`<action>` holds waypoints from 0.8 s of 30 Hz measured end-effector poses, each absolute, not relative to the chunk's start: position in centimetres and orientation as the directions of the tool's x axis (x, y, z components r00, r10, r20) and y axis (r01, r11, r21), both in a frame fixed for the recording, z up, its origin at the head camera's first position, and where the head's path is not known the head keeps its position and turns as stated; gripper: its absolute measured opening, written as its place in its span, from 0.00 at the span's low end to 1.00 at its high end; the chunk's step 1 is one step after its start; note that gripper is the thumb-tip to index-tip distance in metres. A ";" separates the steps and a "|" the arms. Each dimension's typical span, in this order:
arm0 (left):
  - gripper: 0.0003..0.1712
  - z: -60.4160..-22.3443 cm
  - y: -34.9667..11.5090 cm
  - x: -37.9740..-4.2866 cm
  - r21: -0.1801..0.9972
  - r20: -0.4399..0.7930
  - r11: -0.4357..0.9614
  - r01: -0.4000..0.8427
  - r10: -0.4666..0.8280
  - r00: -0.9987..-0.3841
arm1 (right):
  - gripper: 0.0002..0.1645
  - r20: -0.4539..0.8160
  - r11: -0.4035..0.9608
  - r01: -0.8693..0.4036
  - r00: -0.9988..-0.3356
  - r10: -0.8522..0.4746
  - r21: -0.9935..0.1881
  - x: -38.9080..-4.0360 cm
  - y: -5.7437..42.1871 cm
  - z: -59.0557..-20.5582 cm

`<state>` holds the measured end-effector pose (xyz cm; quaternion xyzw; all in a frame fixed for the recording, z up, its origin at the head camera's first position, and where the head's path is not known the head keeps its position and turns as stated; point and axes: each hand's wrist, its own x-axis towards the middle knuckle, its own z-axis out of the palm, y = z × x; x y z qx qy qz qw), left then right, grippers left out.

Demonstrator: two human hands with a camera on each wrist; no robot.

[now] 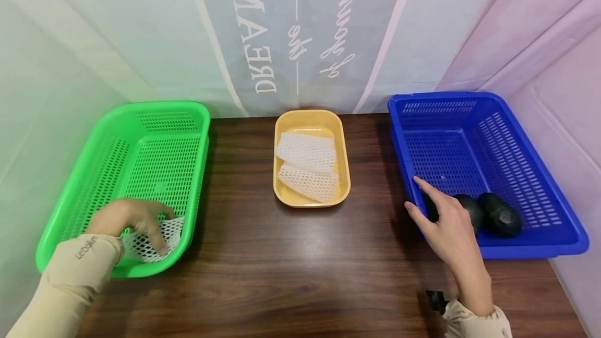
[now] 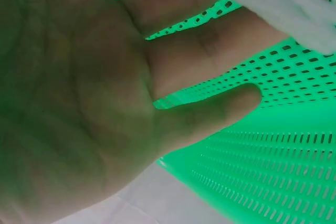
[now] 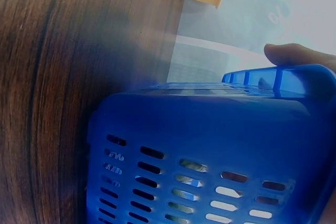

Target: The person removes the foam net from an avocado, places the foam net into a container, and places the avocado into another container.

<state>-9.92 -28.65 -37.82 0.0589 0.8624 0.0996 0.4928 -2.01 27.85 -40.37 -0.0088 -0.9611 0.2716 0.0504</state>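
Inside the green basket point(image 1: 155, 171), at its near end, my left hand point(image 1: 133, 218) pinches a white foam net point(image 1: 175, 231) between thumb and forefinger. Dark patches show through its mesh. The foam point(image 2: 294, 3) crosses my fingers in the left wrist view, while the little finger sticks out straight. My right hand point(image 1: 448, 226) lies over the left rim of the blue basket point(image 1: 540, 249), its thumb and forefinger spread and fairly straight. Beside it in the basket are dark, rounded fruits point(image 1: 500, 218), partly covered by the hand.
Between the baskets, at the back of the dark wooden table point(image 1: 300, 260), stands a yellow tray point(image 1: 310, 203) with white foam nets point(image 1: 307, 153) in it. A printed cloth point(image 1: 310, 30) hangs behind. A small black object point(image 1: 436, 301) shows by the right wrist.
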 end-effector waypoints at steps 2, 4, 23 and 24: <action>0.60 -37.9 -28.6 -9.9 0.224 -0.840 0.974 0.011 0.199 -0.505 | 0.36 0.098 0.853 -0.016 -0.994 0.041 -0.522 -2.0 27.8 -40.4; 0.60 -38.1 -28.6 -9.9 0.224 -0.840 0.975 0.019 0.203 -0.503 | 0.36 0.105 0.853 -0.022 -0.994 0.038 -0.521 -2.1 27.8 -40.4; 0.54 -38.0 -28.9 -10.0 0.233 -0.818 0.972 0.030 0.213 -0.534 | 0.36 0.098 0.857 -0.005 -0.994 0.054 -0.515 -2.0 27.9 -40.6; 0.54 -37.9 -29.0 -10.1 0.239 -0.814 0.971 0.028 0.216 -0.540 | 0.36 0.098 0.857 -0.004 -0.994 0.054 -0.515 -2.0 27.9 -40.5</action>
